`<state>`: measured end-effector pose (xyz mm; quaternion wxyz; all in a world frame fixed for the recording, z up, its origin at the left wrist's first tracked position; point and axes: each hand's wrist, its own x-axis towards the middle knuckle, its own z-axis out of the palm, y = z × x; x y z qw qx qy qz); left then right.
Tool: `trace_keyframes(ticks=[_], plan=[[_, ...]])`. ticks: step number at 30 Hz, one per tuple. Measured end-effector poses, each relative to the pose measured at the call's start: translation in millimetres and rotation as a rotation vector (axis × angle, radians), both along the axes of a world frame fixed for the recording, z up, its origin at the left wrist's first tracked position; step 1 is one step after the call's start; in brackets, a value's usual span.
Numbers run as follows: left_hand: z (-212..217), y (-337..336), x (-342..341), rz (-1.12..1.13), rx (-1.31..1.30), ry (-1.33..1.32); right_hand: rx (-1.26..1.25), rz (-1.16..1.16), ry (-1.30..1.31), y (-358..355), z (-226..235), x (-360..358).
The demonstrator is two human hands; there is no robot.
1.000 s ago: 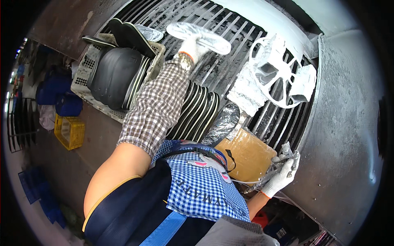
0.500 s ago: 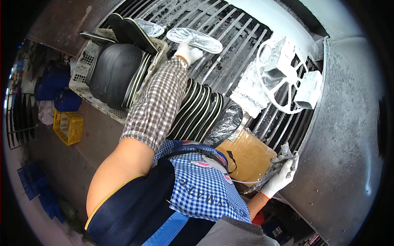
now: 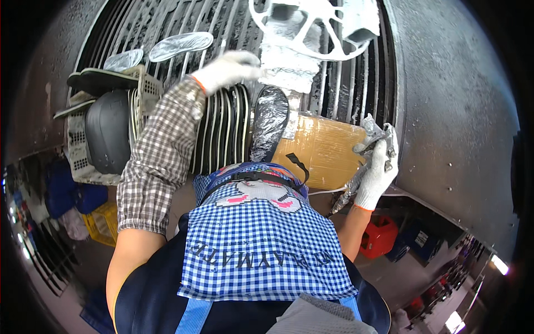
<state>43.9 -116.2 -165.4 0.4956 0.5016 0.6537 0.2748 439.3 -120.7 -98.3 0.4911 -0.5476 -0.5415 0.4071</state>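
The left hand (image 3: 231, 69), in a white knit glove with an orange cuff, reaches up to the centre top of the frame with fingers loosely curled and holding nothing, hovering just above a row of dark shoe soles (image 3: 222, 131) standing on edge. The right hand (image 3: 377, 170), gloved the same way, sits at the right of the frame clenched around a crumpled bundle of silvery plastic wrap (image 3: 370, 139) that trails down past the wrist.

Between the two hands lies a tan parcel (image 3: 320, 150), with a sole in shiny wrap (image 3: 270, 119) leaning beside it. Left of the row, a white plastic crate (image 3: 142, 92) holds more dark soles, and two clear-wrapped soles (image 3: 181, 45) rest on the grooved metal rack (image 3: 345, 94) above. A white wheel-shaped frame (image 3: 311, 28) sits at the top centre.

The upright row looks precarious: a careless pull on one sole could tip its neighbours sideways. The dangling wrap might also snag on the edge below the right hand.

A second ago the left hand was stretched farther, holding a clear-wrapped sole out over the rack; now it has let go and drawn back toward the row. The right hand keeps its grip unchanged.
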Motion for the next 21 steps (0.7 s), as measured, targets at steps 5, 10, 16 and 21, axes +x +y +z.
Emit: trace_keyframes(ticks=[5, 10, 16, 21], plan=[[-21, 20, 59, -0.364, -0.163, 0.404, -0.029, -0.04, 0.06, -2, 0, 13], [-29, 21, 79, -0.219, -0.139, 0.257, -0.046, -0.066, 0.164, -5, -2, 25], [-35, 30, 92, -0.197, -0.228, 0.158, -0.073, -0.047, 0.322, -10, 3, 28], [41, 41, 102, -0.423, 0.054, 0.291, 0.0, -0.09, 0.212, -5, -8, 41]])
